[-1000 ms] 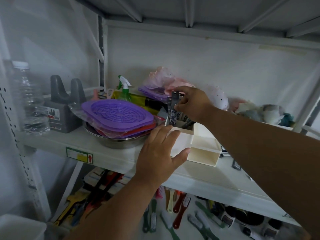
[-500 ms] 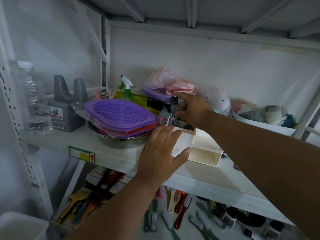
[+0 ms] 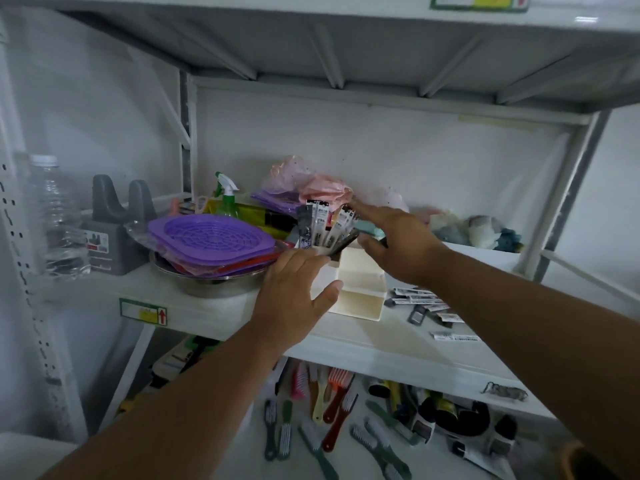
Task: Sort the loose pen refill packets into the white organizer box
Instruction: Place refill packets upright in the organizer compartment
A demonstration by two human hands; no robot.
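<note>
White stepped organizer box [image 3: 360,282] on shelf, refill packets [image 3: 323,225] upright in its rear compartment, loose packets [image 3: 424,303] flat beside it

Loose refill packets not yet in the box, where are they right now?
Head view: the loose refill packets lie flat on the white shelf, just right of the white organizer box, under the right forearm.

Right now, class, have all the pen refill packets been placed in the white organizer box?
No: several loose refill packets lie on the shelf to the right of the white organizer box, while others stand in its back compartment.
</note>
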